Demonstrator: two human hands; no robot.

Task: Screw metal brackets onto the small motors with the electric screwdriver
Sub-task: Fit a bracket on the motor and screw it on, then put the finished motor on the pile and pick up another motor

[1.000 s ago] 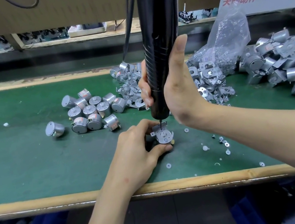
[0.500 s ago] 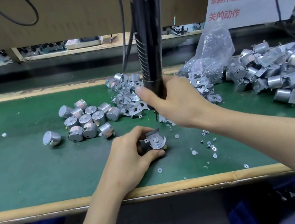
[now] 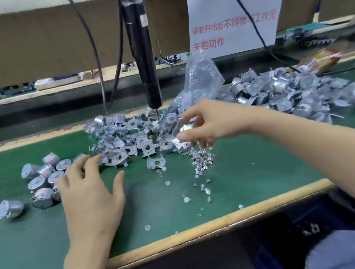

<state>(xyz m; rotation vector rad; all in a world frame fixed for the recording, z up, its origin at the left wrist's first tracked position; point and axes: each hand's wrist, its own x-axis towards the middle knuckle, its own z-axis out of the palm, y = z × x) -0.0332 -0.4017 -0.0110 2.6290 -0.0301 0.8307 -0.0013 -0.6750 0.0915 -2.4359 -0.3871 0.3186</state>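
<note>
Right of the hanging black electric screwdriver (image 3: pixel 143 52) bracketed silver motors (image 3: pixel 283 92) are heaped, bare round motors (image 3: pixel 38 182) and loose metal brackets (image 3: pixel 149 144) below it are judged unfinished, a blurred silver piece (image 3: pixel 183 131) is pinched by the right hand (image 3: pixel 207 122), and the left hand (image 3: pixel 89 190) is spread wide.

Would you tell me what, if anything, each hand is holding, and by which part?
The left hand holds nothing. The right hand pinches a shiny metal piece between thumb and forefinger; blur hides which part of it.
</note>
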